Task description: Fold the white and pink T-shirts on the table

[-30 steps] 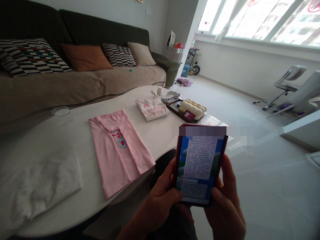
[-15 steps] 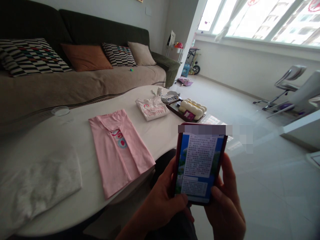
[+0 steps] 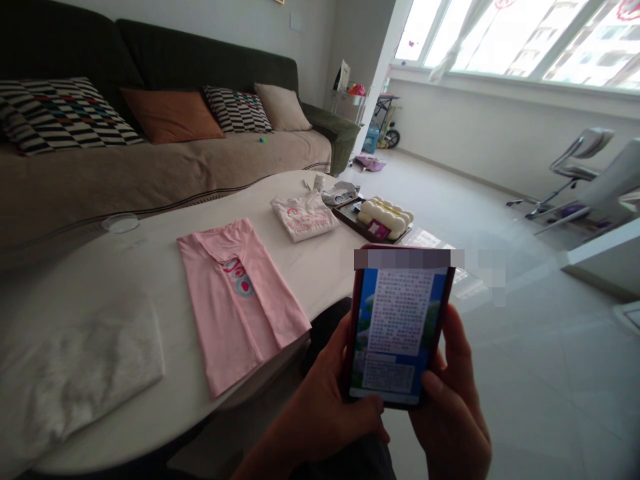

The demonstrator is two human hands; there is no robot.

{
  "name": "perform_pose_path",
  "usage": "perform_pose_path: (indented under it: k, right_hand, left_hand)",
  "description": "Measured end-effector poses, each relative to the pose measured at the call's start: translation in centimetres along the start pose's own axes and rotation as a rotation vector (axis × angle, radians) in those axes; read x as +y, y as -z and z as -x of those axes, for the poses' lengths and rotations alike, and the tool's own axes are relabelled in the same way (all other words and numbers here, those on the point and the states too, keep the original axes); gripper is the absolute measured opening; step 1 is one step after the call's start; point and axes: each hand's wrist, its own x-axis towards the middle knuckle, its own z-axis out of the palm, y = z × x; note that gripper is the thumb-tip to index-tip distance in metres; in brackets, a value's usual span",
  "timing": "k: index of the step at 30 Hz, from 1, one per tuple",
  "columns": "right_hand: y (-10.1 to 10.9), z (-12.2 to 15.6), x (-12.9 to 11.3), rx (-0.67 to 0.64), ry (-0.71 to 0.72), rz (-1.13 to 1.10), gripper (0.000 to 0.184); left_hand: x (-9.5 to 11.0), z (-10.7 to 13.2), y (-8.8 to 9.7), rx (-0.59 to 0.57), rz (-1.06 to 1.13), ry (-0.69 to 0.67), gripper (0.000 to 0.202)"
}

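Note:
A smartphone [image 3: 393, 333] in a dark red case is held upright in front of me, its lit screen filled with blocks of text over a blue and green background. My left hand [image 3: 330, 403] is closed around its lower left side, the thumb at the bottom edge. Along the right side my right hand [image 3: 453, 400] grips it, thumb by the lower right corner. Left of the phone, a pink shirt [image 3: 225, 333] lies folded lengthwise on the white table [image 3: 165, 267]. Farther back rests a small folded white shirt [image 3: 306, 217] with pink print.
A grey-white cloth [image 3: 100, 360] covers the table's near left, with a clear round lid [image 3: 121, 224] behind it. The tray [image 3: 345, 215] at the far end holds a cream bumpy box [image 3: 387, 215]. Behind stands a sofa [image 3: 165, 167] with cushions; a wheeled chair [image 3: 583, 160] is at right.
My left thumb has moved slightly right and down, off the lower screen to the phone's bottom edge. The phone stays nearly in place.

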Motion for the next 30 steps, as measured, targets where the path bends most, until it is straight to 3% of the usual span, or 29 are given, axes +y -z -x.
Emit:
perform_pose_path:
  k: [11, 17, 23, 30]
  right_hand:
    - [0.2, -0.1, 0.2, -0.027, -0.004, -0.012, 0.053]
    - [0.0, 0.1, 0.1, 0.020, -0.009, 0.009, 0.054]
    - [-0.5, -0.2, 0.0, 0.036, -0.014, -0.058, 0.055]
    - [-0.3, -0.3, 0.5, 0.022, -0.036, 0.009, 0.055]
  left_hand:
    - [0.1, -0.1, 0.1, -0.005, -0.024, 0.009, 0.077]
    - [0.3, 0.0, 0.0, -0.024, -0.010, 0.006, 0.077]
    - [0.1, 0.1, 0.3, 0.039, 0.067, 0.066, 0.071]
    - [-0.6, 0.1, 1.0, 0.065, 0.142, 0.086, 0.071]
